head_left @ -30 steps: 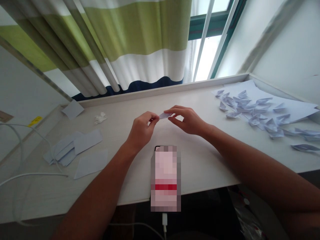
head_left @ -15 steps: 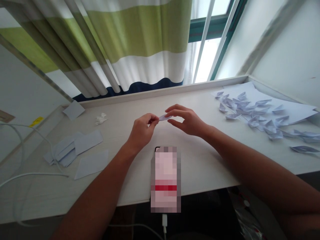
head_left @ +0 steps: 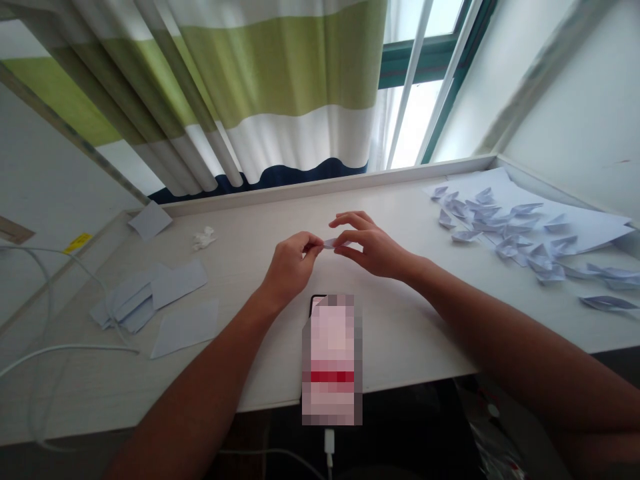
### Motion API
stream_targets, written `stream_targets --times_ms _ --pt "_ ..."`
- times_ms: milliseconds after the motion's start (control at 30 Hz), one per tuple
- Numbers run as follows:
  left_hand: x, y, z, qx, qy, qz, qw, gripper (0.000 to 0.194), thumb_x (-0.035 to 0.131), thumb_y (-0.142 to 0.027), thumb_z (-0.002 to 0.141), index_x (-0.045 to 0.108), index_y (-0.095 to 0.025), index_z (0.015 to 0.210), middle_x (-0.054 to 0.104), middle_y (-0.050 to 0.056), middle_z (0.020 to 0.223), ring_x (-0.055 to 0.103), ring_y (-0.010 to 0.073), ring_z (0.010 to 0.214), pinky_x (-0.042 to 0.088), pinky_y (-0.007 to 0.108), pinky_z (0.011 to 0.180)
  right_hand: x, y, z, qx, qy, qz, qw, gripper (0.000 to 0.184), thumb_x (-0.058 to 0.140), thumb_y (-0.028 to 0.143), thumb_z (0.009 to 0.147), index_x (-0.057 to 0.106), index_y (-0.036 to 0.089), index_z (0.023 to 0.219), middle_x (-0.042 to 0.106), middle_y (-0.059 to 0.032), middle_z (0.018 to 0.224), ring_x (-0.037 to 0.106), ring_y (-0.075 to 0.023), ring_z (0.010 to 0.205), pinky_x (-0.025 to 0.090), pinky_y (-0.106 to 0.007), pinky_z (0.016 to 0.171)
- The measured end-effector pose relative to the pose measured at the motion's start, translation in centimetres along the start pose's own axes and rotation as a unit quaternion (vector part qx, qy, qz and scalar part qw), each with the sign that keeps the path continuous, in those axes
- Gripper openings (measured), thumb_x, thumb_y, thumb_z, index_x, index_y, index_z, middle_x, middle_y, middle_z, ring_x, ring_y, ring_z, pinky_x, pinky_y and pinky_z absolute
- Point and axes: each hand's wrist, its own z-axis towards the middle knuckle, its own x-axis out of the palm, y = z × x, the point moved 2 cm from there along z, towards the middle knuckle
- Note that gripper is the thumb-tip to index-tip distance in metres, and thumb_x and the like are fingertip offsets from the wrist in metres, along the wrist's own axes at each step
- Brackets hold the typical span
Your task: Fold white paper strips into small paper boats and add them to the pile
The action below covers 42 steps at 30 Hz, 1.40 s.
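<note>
A small folded piece of white paper (head_left: pixel 329 244) is stretched between my two hands above the middle of the desk. My left hand (head_left: pixel 295 263) pinches its left end between thumb and fingers. At the other end, the thumb and index finger of my right hand (head_left: pixel 377 245) close on the paper, while the other fingers are raised. Much of the paper is covered by my fingertips. To the right lie several folded paper boats (head_left: pixel 510 245), some on large white sheets (head_left: pixel 590 217).
Several cut paper pieces (head_left: pixel 179 283) and a crumpled white scrap (head_left: pixel 204 238) lie on the left of the desk (head_left: pixel 260 220). White cables (head_left: pixel 70 348) cross the left side. A pixelated phone (head_left: pixel 332 360) with a plugged-in cable sits at the front edge.
My right thumb and index finger have closed onto the paper's right end. My left hand has shifted slightly right, and less of the paper shows.
</note>
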Motion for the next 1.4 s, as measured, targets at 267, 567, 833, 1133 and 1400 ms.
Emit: stream_targets --times_ms 267,567,833,1133,1400 --pt "-1.1 0.3 0.8 -0.037 -0.033 -0.054 0.997 0.012 0.072 -0.030 0.093 0.078 -0.020 0.091 0.083 0.007 0.094 0.077 0.0224 0.086 0.064 0.038 0.085 -1.9 -0.8 0.6 0.194 -0.099 0.190 0.957 0.036 0.071 0.053 0.101 0.074 0.017 0.105 0.081 -0.0100 0.095 0.080 -0.0235 0.082 0.068 -0.042 0.080" --pt "-0.8 -4.1 3.6 0.042 0.017 -0.072 0.996 0.017 0.073 -0.036 0.094 0.079 -0.021 0.100 0.084 0.007 0.097 0.078 0.0229 0.087 0.066 0.040 0.087 -7.4 0.5 0.2 0.287 -0.085 0.252 0.920 0.034 0.084 0.046 0.094 0.080 0.014 0.088 0.080 -0.0067 0.076 0.076 -0.0156 0.065 0.066 -0.029 0.065" --pt "5.7 -10.1 7.4 0.119 0.096 -0.081 0.985 0.012 0.072 -0.030 0.094 0.079 -0.021 0.098 0.084 0.007 0.094 0.079 0.0230 0.087 0.066 0.041 0.086 -14.5 0.9 -5.9 0.371 -0.166 0.247 0.879 0.026 0.085 0.027 0.095 0.077 0.013 0.074 0.080 -0.0090 0.071 0.077 -0.0161 0.062 0.067 -0.027 0.062" --pt "17.8 -17.2 9.1 0.175 0.231 -0.126 0.949 0.008 0.075 -0.020 0.090 0.077 -0.021 0.098 0.084 0.008 0.100 0.081 0.0252 0.095 0.067 0.041 0.088 -22.5 0.7 -17.2 0.432 -0.206 0.074 0.875 0.030 0.079 0.025 0.091 0.071 0.015 0.063 0.074 -0.0055 0.061 0.065 -0.0124 0.050 0.052 -0.024 0.049" --pt "22.3 -18.1 7.4 0.212 0.337 -0.101 0.912 0.014 0.075 -0.022 0.091 0.078 -0.022 0.105 0.084 0.010 0.108 0.080 0.0264 0.098 0.068 0.045 0.090 -21.4 0.3 -22.5 0.491 -0.175 -0.008 0.853 0.034 0.065 0.021 0.095 0.064 0.018 0.061 0.062 0.0004 0.049 0.055 -0.0120 0.043 0.041 -0.025 0.049"
